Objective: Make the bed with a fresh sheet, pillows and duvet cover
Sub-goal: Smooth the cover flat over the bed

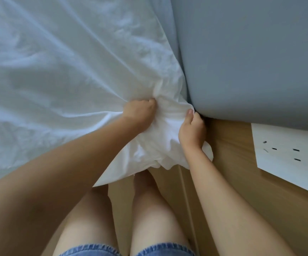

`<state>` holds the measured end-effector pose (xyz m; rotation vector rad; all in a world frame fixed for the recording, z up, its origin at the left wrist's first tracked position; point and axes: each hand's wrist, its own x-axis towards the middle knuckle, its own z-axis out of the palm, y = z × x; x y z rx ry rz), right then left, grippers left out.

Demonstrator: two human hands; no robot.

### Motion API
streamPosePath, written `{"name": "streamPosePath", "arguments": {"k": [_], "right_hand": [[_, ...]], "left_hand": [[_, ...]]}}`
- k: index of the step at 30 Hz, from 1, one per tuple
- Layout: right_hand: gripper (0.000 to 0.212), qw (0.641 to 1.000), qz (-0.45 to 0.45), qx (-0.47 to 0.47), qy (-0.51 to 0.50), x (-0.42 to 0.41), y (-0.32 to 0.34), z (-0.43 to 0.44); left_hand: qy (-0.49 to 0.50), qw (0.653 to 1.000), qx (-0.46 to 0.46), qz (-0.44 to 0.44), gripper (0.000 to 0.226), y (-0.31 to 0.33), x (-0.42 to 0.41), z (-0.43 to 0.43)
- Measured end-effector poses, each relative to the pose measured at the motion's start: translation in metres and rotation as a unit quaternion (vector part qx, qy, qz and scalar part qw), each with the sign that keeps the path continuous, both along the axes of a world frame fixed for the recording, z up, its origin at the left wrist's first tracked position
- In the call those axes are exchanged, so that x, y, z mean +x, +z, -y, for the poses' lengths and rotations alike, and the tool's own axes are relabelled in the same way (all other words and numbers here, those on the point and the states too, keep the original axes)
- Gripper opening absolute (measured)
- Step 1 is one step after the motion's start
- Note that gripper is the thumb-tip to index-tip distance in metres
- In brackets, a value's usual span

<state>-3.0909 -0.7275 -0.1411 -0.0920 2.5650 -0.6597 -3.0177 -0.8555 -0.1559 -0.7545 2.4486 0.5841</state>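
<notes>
Spreading in from nine o'clock, one white sheet [57,71] gathers into a bunched corner near the centre. Two hands hold that bunch. The left hand [138,114] has its grip clamped on the cloth, and the right hand [191,132], at its three o'clock, is clamped likewise. One grey headboard [251,61] at one o'clock touches the bunch. One white socket plate [287,150] sits on a wooden panel [230,145] at four o'clock.

A wrinkled white cotton sheet [57,67] lay spread across the bed. Its bunched corner was gripped by the left hand [139,112] and the right hand [191,130] beside a padded grey-blue headboard [251,61]. A white wall socket plate [287,154] sat on the light wooden panel [232,154].
</notes>
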Motion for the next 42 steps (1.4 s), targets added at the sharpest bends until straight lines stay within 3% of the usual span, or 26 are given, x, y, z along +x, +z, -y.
{"name": "streamPosePath", "arguments": {"k": [4, 6, 8, 9, 12, 15, 18, 20, 21, 25, 28, 31, 35, 39, 42], "right_hand": [[0.039, 0.999, 0.019, -0.002, 0.03, 0.0, -0.003, -0.005], [0.047, 0.998, 0.03, -0.016, 0.049, 0.002, -0.001, -0.008], [0.065, 0.996, 0.035, -0.013, 0.083, 0.005, 0.004, -0.006], [0.074, 0.993, 0.033, -0.003, 0.114, 0.006, 0.007, -0.002], [0.084, 0.973, 0.002, 0.039, 0.227, 0.008, 0.012, 0.02], [0.062, 0.977, -0.028, 0.01, 0.21, -0.003, 0.017, 0.049], [0.038, 0.975, -0.118, -0.141, 0.127, -0.011, 0.026, 0.059], [0.035, 0.966, -0.165, -0.159, 0.12, -0.006, 0.029, 0.054], [0.034, 0.965, -0.172, -0.143, 0.136, -0.003, 0.027, 0.051], [0.049, 0.953, -0.159, 0.007, 0.259, 0.003, 0.016, 0.046], [0.066, 0.954, -0.132, 0.017, 0.269, 0.003, 0.018, 0.048], [0.069, 0.955, -0.114, -0.048, 0.269, -0.008, 0.029, 0.08], [0.061, 0.955, -0.121, -0.075, 0.261, -0.05, 0.043, 0.177], [0.039, 0.962, -0.059, -0.079, 0.255, -0.085, 0.048, 0.271], [0.037, 0.964, -0.008, -0.073, 0.254, -0.093, 0.042, 0.322]], "left_hand": [[0.08, 0.995, 0.051, -0.032, 0.021, 0.012, 0.008, 0.008], [0.137, 0.989, 0.045, -0.024, 0.048, 0.02, 0.018, 0.019], [0.172, 0.984, 0.007, 0.035, 0.078, 0.028, 0.03, 0.03], [0.179, 0.981, -0.01, 0.072, 0.083, 0.03, 0.035, 0.032], [0.167, 0.979, 0.013, 0.116, 0.051, 0.03, 0.036, 0.029], [0.216, 0.974, 0.053, 0.04, 0.026, 0.04, 0.03, 0.036], [0.343, 0.925, 0.025, -0.164, 0.039, 0.057, 0.027, 0.049], [0.354, 0.891, -0.039, -0.279, 0.044, 0.064, 0.019, 0.047], [0.332, 0.897, -0.07, -0.284, 0.044, 0.062, 0.013, 0.046], [0.237, 0.959, -0.056, -0.148, 0.033, 0.02, 0.0, 0.047], [0.212, 0.972, -0.014, -0.098, 0.033, -0.001, -0.002, 0.047], [0.27, 0.95, 0.041, -0.149, 0.032, 0.007, -0.008, 0.065], [0.399, 0.887, 0.041, -0.231, 0.032, 0.038, -0.018, 0.142], [0.41, 0.89, 0.012, -0.199, 0.05, 0.047, -0.051, 0.234], [0.428, 0.893, 0.003, -0.138, 0.069, 0.04, -0.071, 0.287]]}}
